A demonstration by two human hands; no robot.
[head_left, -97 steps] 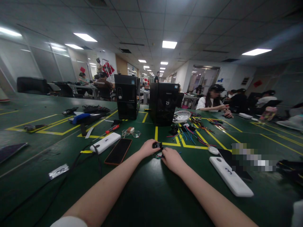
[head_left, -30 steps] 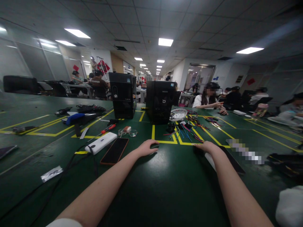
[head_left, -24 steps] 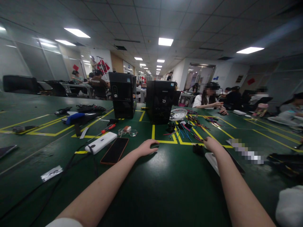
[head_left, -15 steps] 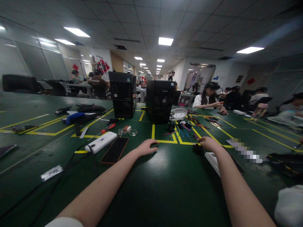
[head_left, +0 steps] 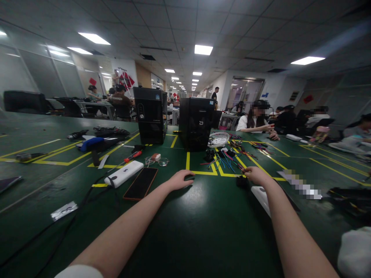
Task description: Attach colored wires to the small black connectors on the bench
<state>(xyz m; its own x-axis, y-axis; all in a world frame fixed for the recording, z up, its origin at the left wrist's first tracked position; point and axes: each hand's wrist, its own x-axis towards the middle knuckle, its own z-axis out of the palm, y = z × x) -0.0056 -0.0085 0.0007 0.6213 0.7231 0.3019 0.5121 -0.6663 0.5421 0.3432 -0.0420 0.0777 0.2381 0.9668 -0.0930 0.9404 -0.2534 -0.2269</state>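
Worktop (head_left: 203, 231): green, with both forearms coming in over it from roughly 5 and 7 o'clock (12 being straight ahead).
White slab (head_left: 261, 199): poked out from under the right forearm, so a good chunk was hidden.
Left hand (head_left: 180, 180): sat low at the worktop, grip loose and fairly wide, nothing visible in it. Phone (head_left: 141, 183) lay off at 9 o'clock from it.
Black part (head_left: 242, 181): just beside the right fingertips, about 7 o'clock from them, so the right hand was way nearer than the left. Long axis? No clue, it was just a dark lump.
Right hand (head_left: 256, 177): fingertips bunched close; honestly couldn't tell if the grip was pinching anything, too small and dark.
Wire bundle (head_left: 227, 160): 10 o'clock from the right hand, loose ends hard to separate near the fingers.
Black computer case (head_left: 197, 125): stood upright farther back, about 1 o'clock from the left hand.
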